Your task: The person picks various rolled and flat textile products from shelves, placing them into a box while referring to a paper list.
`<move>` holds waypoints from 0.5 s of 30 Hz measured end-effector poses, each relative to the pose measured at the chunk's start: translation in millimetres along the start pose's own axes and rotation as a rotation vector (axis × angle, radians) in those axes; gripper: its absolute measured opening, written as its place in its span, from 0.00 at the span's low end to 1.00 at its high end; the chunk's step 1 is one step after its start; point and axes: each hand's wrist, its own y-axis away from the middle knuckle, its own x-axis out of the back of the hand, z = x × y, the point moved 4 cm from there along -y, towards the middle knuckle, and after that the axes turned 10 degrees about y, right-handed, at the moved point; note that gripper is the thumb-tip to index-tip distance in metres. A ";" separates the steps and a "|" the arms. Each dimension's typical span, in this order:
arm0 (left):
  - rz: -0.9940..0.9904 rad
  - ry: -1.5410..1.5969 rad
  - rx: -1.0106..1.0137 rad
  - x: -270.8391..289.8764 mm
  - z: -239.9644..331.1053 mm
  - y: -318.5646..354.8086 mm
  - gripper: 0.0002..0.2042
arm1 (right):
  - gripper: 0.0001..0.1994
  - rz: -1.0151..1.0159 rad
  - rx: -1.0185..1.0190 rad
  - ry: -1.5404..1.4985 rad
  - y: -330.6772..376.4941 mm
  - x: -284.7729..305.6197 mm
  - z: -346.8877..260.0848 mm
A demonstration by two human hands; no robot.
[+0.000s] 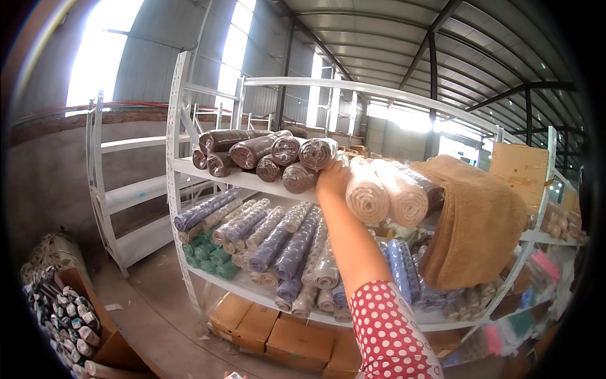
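My right hand point(333, 179) reaches up to the upper shelf, its arm in a red sleeve with white dots. It is against the right side of a brown rolled mat point(315, 153) in clear plastic, in the gap beside a cream roll point(367, 199). Its fingers are mostly hidden beyond the rolls, so their grip does not show. More brown rolls point(249, 150) lie stacked to the left. Right of the cream roll sits another pale roll point(404, 201). Only fingertips of my left hand point(244, 377) show at the lower edge, around a small white printed thing point(233, 375).
A lower shelf holds blue, grey and green wrapped rolls point(284, 246). Tan folded cloth point(480, 215) hangs over the upper shelf's edge. Cardboard boxes point(303, 344) stand underneath. At left are a white rack point(136, 196) and an open carton point(117, 322) of dark rolls.
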 end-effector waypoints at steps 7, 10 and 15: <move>-0.013 -0.015 0.009 -7.9 0.2 -0.1 0.35 | 0.08 -0.077 -0.118 -0.382 2.3 25.8 8.2; -0.003 -0.022 -0.033 -7.0 11.4 9.3 0.36 | 0.09 0.195 0.377 -0.040 56.4 103.8 -29.1; -0.022 -0.045 -0.014 -22.2 3.9 3.0 0.37 | 0.09 0.165 0.420 -0.209 119.6 129.8 -7.1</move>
